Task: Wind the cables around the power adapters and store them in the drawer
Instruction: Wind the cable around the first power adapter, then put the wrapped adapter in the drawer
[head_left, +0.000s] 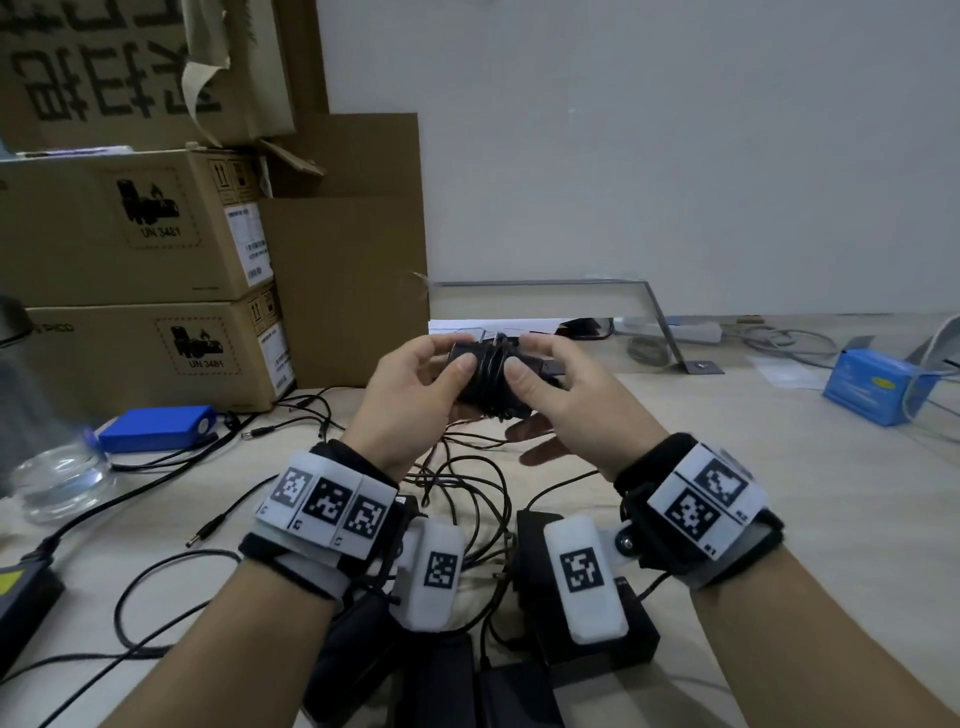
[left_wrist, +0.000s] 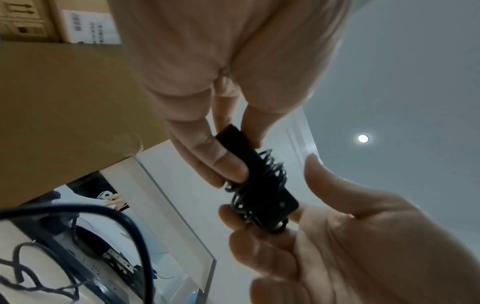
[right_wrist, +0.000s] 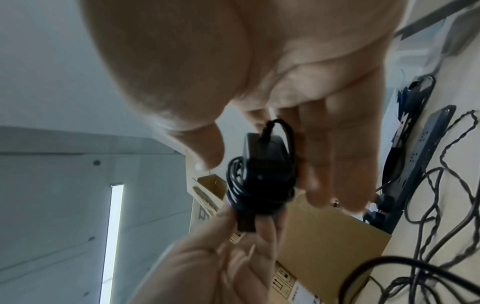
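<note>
Above the table, both hands hold a black power adapter (head_left: 488, 384) with its thin black cable coiled around the middle. My left hand (head_left: 454, 353) pinches its left end between thumb and fingers. My right hand (head_left: 524, 356) has its thumb on the coil and its fingers curled under the right end. In the left wrist view the adapter (left_wrist: 250, 153) slants between the left fingers (left_wrist: 228, 164) and the right fingers (left_wrist: 233, 216). The right wrist view shows the cable leaving the adapter (right_wrist: 270, 164) in a loop. No drawer is in view.
Several more black adapters (head_left: 587, 639) and tangled loose cables (head_left: 467, 467) lie on the table (head_left: 805, 519) below my wrists. Cardboard boxes (head_left: 135, 223) are stacked at the left, with a blue pack (head_left: 156, 426) and a clear bottle (head_left: 52, 467) in front. A blue box (head_left: 878, 384) sits at the right.
</note>
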